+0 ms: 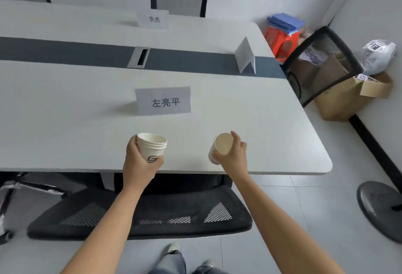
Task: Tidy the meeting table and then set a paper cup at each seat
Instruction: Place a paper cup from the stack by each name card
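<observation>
Left hand (139,158) wrapped around a stack of nested paper cups (152,146), fingers curled on its lower wall, held upright over the meeting table (65,121) near its front edge. Right hand (233,154) gripping a single paper cup (220,147), thumb and fingers pinching its rim, mouth tilted toward the camera. Name card (163,101) standing just beyond.

The white meeting table (65,121) in front of me has a dark centre strip (65,48) with a cable port (139,57). Three name cards stand on it: nearest (163,100), far side (153,19), right end (245,55).
</observation>
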A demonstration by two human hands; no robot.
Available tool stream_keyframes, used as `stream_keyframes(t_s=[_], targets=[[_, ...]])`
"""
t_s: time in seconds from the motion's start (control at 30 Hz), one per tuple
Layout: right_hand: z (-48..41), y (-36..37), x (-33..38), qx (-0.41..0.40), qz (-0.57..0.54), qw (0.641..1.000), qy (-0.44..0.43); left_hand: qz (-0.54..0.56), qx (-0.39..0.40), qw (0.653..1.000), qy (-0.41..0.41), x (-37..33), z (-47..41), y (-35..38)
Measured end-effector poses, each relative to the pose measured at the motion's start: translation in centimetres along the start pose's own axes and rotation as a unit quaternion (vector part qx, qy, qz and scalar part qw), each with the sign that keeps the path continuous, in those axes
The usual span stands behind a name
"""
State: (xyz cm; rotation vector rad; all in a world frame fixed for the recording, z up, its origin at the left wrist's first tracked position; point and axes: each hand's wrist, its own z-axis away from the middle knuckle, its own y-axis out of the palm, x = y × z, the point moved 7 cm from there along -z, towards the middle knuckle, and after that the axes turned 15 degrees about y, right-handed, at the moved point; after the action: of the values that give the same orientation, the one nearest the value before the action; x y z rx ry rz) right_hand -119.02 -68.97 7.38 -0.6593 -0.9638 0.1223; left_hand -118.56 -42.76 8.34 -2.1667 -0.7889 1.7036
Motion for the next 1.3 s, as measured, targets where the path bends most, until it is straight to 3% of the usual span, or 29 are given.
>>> stream_keyframes(t_s=[0.4, 0.57, 0.77, 0.9, 1.1, 1.3], targets=[[-2.0, 4.7, 6.9, -0.023, 0.053, 0.995, -0.079, -0.012, 0.03, 0.999, 0.027, 0.1, -0.5, 0.3], [-3.4, 6.5, 4.6, -0.022, 0.12, 0.992, -0.021, -0.022, 0.052, 0.998, 0.04, 0.1, -0.6, 0.6], [-3.0, 6.4, 3.4, -0.029, 0.109, 0.994, -0.008, -0.021, 0.082, 0.994, 0.071, -0.4, -0.5, 1.5], [-0.4, 4.6, 4.9, -0.075, 0.074, 0.993, -0.056, -0.009, 0.086, 0.99, 0.11, -1.2, -0.5, 1.7], [5.2, 2.7, 5.2, 0.09, -0.048, 0.99, -0.101, -0.019, 0.118, 0.979, 0.164, -2.6, 0.0, 2.8], [7.7, 0.4, 3.1, 0.127, -0.023, 0.976, -0.173, -0.057, 0.162, 0.943, 0.287, -7.4, 1.5, 5.2]])
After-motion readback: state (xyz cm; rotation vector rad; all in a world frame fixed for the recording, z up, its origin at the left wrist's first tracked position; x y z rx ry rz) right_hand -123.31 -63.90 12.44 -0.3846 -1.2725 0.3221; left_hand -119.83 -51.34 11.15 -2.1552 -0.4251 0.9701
